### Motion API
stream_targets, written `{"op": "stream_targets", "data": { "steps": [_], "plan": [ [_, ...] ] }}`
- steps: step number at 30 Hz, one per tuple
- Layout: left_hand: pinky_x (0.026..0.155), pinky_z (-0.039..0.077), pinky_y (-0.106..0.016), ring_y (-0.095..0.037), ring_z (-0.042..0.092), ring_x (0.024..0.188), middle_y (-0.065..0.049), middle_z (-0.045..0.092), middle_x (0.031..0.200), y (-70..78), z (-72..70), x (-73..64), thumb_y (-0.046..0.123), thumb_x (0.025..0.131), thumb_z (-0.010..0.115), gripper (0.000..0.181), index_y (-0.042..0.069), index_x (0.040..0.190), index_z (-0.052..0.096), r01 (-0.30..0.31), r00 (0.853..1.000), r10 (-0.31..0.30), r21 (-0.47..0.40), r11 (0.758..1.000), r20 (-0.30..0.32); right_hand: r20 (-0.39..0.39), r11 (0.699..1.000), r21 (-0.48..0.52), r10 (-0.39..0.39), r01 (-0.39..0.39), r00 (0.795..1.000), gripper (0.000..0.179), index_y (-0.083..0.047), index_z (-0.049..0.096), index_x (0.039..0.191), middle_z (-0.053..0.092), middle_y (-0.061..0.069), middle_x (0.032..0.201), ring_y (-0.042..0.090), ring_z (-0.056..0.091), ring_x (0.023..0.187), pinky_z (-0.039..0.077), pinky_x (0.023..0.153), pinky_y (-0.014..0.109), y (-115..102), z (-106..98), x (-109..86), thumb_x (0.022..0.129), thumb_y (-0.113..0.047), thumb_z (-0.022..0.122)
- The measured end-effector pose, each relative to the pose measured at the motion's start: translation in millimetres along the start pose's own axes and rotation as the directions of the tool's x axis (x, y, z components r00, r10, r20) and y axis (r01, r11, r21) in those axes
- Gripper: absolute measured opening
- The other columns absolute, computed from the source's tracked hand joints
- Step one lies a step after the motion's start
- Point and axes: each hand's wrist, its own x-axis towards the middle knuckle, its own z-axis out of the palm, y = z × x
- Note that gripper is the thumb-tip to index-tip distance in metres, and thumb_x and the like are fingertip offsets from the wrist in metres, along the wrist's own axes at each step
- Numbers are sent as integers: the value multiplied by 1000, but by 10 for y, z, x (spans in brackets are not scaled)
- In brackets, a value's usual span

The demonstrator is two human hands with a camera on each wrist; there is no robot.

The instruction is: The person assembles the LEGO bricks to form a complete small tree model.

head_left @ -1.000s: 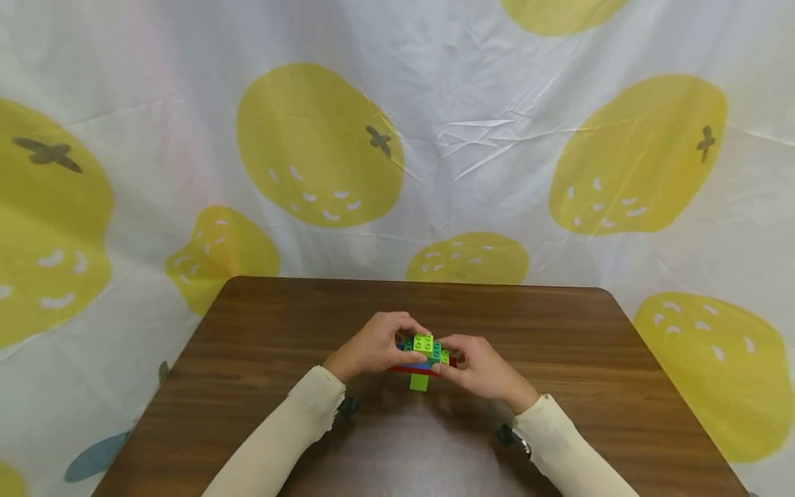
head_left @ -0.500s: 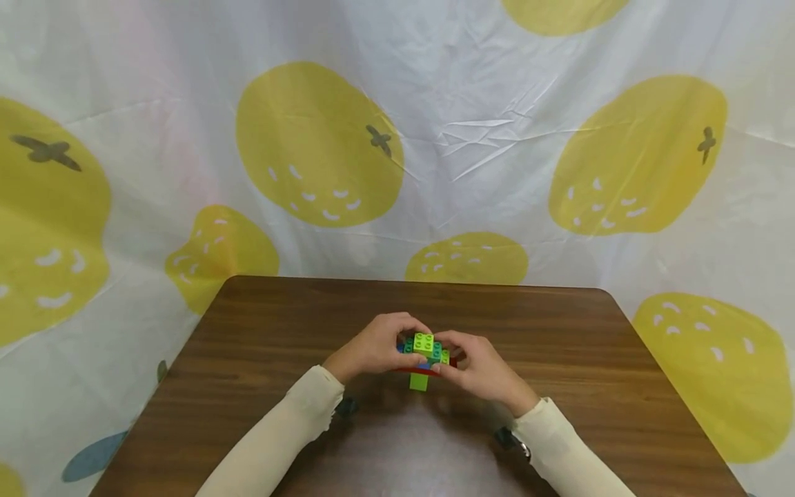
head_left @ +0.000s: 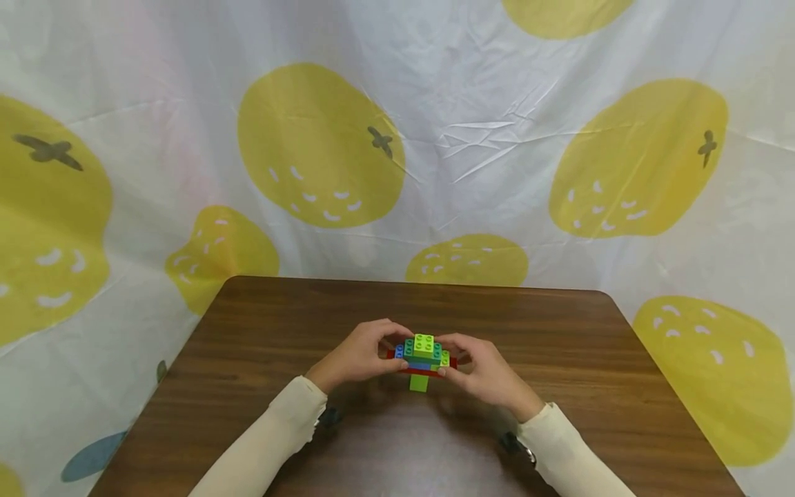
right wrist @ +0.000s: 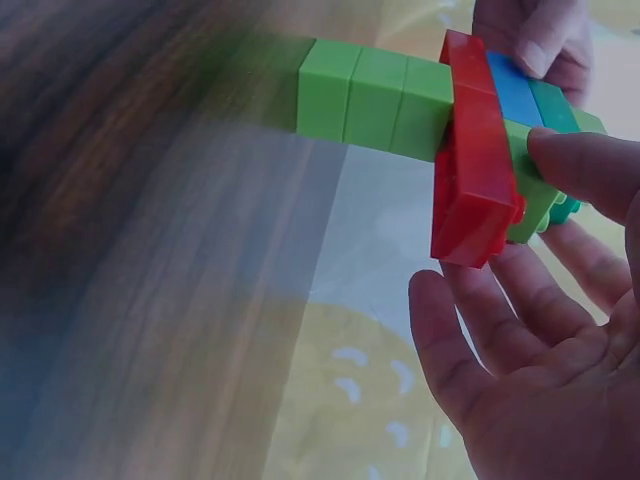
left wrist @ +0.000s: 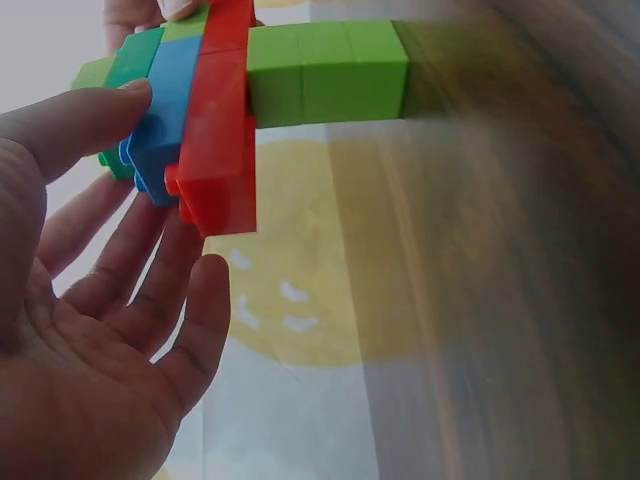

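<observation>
A tree-shaped stack of toy building bricks stands upright on its narrow trunk of lime bricks [head_left: 419,383]. Above the trunk lie a wide red layer [right wrist: 475,170], a layer with a blue brick [left wrist: 165,120] and a lime brick [right wrist: 527,165], then a teal brick [head_left: 422,359] and a small lime top brick [head_left: 424,344]. My left hand [head_left: 360,351] pinches the left side, its thumb on the blue brick's near face and fingers behind. My right hand [head_left: 487,369] holds the right side, thumb on the lime brick. In the wrist views, the lower fingers of both hands reach past the stack's far side.
The brown wooden table [head_left: 298,310] has rounded far corners. Behind it hangs a white cloth [head_left: 472,152] printed with yellow fruit. Both forearms wear pale sleeves [head_left: 267,435], and a dark wrist device [head_left: 512,442] shows beneath the right wrist.
My left hand has shifted left and down from the upper layers, uncovering the teal and blue studs. My right thumb has slid slightly lower and right. The brick stack stays in place.
</observation>
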Motion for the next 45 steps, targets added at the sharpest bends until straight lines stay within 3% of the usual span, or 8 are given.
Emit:
{"op": "stream_targets", "data": {
  "steps": [8,14,19,32,45],
  "plan": [
    [94,62,-36,-18,68,115,1,69,130,-95,-3,-148,16,89,88,59,20,143,64,33,999,-33,-2,999,17,3,1000,2,-24,24,1000,57,-17,61,144,77,-1,116,17,72,100,63,82,46,56,23,-58,92,-12,83],
    [99,60,-41,-19,67,119,0,67,131,-136,30,-201,10,87,88,67,23,147,60,20,1000,-20,4,1000,22,-19,999,-35,-37,37,999,64,-17,59,148,77,1,116,17,71,100,63,79,45,74,30,-105,90,-7,84],
    [99,61,-41,-21,66,120,-3,65,130,-143,65,-206,7,89,85,69,22,150,57,10,999,-10,10,1000,31,-24,998,-42,-45,44,999,67,-17,58,149,77,0,116,16,70,99,62,77,40,85,46,-121,89,-5,84],
    [93,62,-34,-21,67,119,-4,65,133,-137,51,-201,6,94,80,68,19,154,52,6,1000,-6,-31,999,24,-19,999,-13,-47,47,999,66,-18,55,152,75,-2,109,12,69,94,63,78,43,89,29,-97,92,-7,82],
    [97,61,-35,-22,66,123,-3,63,136,-121,44,-204,8,90,85,81,25,159,46,32,999,-29,-84,996,38,-12,1000,18,-21,22,1000,61,-16,55,151,75,0,106,10,68,88,61,77,28,62,7,-71,96,-9,78]
  ]
}}
